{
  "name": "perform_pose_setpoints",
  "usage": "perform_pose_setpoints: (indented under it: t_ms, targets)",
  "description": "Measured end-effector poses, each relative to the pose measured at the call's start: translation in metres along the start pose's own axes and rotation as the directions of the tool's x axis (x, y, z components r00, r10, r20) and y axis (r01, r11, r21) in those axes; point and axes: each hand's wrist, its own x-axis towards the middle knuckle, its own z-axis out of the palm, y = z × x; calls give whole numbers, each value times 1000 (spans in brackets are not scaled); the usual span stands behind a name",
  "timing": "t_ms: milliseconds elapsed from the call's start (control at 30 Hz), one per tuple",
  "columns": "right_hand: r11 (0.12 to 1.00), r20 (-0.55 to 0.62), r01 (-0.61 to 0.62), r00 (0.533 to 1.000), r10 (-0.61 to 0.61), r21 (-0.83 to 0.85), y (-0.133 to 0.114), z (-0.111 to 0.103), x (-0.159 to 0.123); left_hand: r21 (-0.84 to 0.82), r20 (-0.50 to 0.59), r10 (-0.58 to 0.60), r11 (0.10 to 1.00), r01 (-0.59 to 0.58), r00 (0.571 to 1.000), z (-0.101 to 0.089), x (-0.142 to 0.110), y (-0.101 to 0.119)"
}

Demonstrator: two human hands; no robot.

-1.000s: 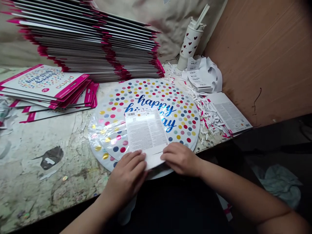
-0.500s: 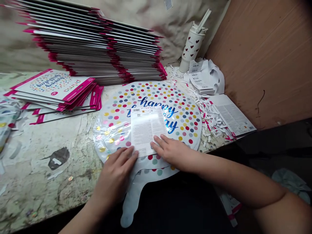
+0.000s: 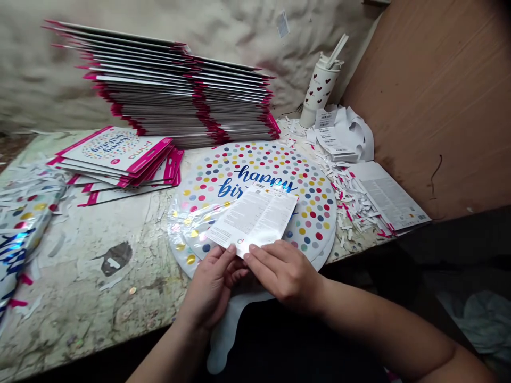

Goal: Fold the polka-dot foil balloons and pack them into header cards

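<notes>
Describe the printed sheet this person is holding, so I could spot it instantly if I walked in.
On the stained workbench, a round foil balloon with coloured dots lies before a tall stack of pink-edged cards. Over the balloon, held by the left hand and right hand, is a white sheet of small print. Unlike the loose papers by the wall, it is in hand.

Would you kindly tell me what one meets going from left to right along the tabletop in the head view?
Foil balloon → pink-edged packs → polka-dot balloon → paper shreds → printed sheets
</notes>
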Motion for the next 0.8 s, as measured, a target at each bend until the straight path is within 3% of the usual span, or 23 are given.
perform_pose_setpoints:
  t_ms: [133, 233, 333, 400, 500, 567, 700, 800]
  targets:
    - [1000, 9, -10, 1000, 10, -2, -5, 1, -6, -44, -40, 32, 998, -33, 999, 3, 1, -5]
    - [999, 2, -25, 1000, 25, 34, -5, -3, -9, -108, 21, -4, 994, 6, 1000, 5, 1, -5]
    - [949, 64, -123, 992, 110, 291, 2, -9, -7, -98, 85, 13, 995, -5, 996, 5, 0, -2]
    - [799, 183, -332, 943, 277, 501, 10, -12, 0, -36, 69, 59, 998, -57, 996, 5, -1, -2]
    - [571, 353, -613, 787, 507, 547, 19, -11, 13, 58, 24, 106, 993, -107, 994, 7, -4, -4]
    - [539, 406, -675, 736, 542, 505, 20, -8, 20, 92, 4, 125, 988, -125, 992, 9, -5, -6]
    - [519, 476, -728, 686, 550, 448, 14, -4, 25, 138, 11, 181, 974, -181, 983, 11, -3, -14]
    - [524, 466, -756, 655, 595, 392, 9, -5, 22, 144, 60, 201, 967, -208, 978, 10, 0, -20]
